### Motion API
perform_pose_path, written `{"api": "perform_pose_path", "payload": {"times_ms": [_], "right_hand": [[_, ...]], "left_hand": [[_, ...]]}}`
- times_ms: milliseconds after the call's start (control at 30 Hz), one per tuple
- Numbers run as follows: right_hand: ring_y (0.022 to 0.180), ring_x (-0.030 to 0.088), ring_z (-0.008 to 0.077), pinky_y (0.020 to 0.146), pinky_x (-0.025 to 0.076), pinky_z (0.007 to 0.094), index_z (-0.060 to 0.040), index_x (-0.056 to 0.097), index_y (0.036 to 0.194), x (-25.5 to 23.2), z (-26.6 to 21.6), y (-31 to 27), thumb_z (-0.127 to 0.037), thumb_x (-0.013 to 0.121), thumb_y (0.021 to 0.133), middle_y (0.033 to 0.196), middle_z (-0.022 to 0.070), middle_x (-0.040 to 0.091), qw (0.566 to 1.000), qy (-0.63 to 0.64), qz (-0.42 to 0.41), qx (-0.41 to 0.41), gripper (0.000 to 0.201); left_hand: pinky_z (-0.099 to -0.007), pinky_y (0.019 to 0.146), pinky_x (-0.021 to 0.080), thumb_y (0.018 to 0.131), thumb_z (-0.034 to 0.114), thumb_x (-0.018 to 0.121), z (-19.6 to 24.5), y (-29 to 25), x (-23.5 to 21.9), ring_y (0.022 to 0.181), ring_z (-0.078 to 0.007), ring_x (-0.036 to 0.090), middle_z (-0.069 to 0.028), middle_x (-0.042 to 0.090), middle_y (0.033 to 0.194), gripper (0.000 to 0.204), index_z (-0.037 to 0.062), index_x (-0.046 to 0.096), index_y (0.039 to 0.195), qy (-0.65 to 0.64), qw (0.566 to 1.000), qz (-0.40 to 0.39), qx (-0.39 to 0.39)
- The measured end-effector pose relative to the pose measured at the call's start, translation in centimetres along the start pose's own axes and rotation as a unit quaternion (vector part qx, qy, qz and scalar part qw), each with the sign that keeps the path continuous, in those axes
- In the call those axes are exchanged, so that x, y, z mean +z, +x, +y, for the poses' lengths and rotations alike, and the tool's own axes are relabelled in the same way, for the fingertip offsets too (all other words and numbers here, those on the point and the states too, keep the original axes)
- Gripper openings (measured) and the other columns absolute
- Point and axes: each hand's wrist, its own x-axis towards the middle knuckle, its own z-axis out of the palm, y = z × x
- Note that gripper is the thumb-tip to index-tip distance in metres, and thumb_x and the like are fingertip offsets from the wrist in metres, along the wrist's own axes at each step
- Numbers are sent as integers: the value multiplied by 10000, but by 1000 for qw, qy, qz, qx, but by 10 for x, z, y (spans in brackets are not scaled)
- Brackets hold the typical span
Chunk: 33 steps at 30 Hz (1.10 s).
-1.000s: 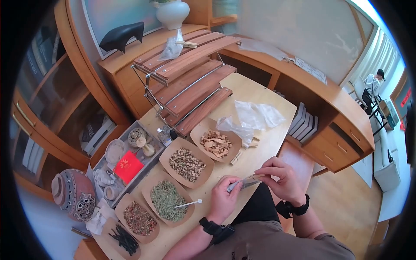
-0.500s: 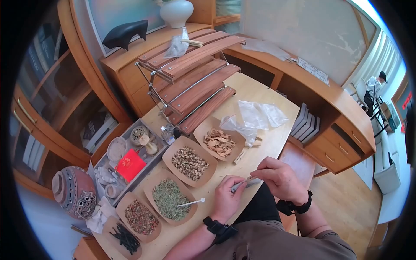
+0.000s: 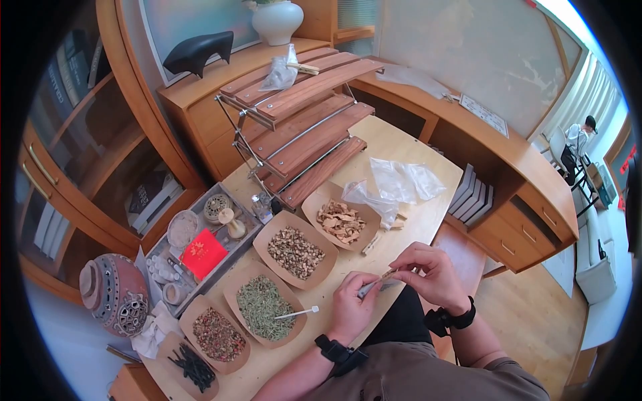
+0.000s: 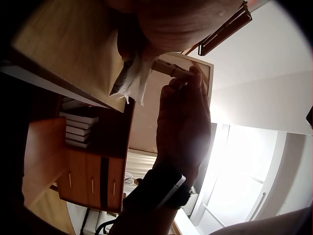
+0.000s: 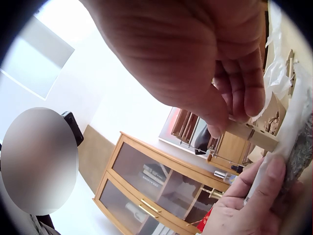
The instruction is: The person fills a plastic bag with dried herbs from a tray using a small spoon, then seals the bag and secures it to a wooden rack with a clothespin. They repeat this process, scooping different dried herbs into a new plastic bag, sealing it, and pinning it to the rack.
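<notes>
Over the table's front edge, my left hand grips a small clear plastic bag, thumb pressed on its folded top. Dark, dried plant bits show through the plastic in the right wrist view. My right hand pinches one end of a wooden clothespin between thumb and fingers. The clothespin's other end meets the folded edge of the bag, just above the left thumb. From the left wrist view, the clothespin points toward the bag, whose loose corner hangs below the left hand.
Paper trays hold wood chips, chopped roots, green herb, a reddish mix and black strips. Behind them stand a wooden tiered rack and a grey box. More plastic bags lie at the right.
Both hands have come closer together, and the right one has brought the clothespin onto the bag's edge. The bag, stretched out between the hands earlier, is now mostly covered by them.
</notes>
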Motion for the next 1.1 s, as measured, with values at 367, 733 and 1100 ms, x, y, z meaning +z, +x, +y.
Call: {"api": "perform_pose_path", "payload": {"times_ms": [367, 733, 1100], "right_hand": [[781, 688, 207, 710, 536, 313, -29, 800, 943, 1, 11, -2, 38, 830, 844, 856, 82, 701, 998, -56, 17, -36, 124], [792, 690, 180, 733, 544, 305, -24, 798, 1085, 5, 15, 0, 17, 827, 863, 899, 75, 693, 998, -43, 10, -51, 227], [965, 665, 142, 834, 548, 298, -41, 740, 1281, -8, 35, -19, -118, 856, 909, 1028, 65, 742, 998, -5, -23, 66, 398]], "left_hand": [[-283, 740, 537, 949, 5, 764, 2, 0, -1, 833, -148, 688, -79, 703, 957, 68, -9, 739, 1011, -19, 1000, -18, 17], [-343, 775, 558, 949, 62, 771, 7, 0, -2, 868, -258, 731, -116, 724, 969, 92, 8, 737, 1015, -11, 1000, -18, -4], [-335, 764, 555, 938, 97, 803, 2, 0, -2, 851, -238, 720, -121, 728, 959, 134, 5, 738, 1011, -24, 1000, -11, -7]]}}
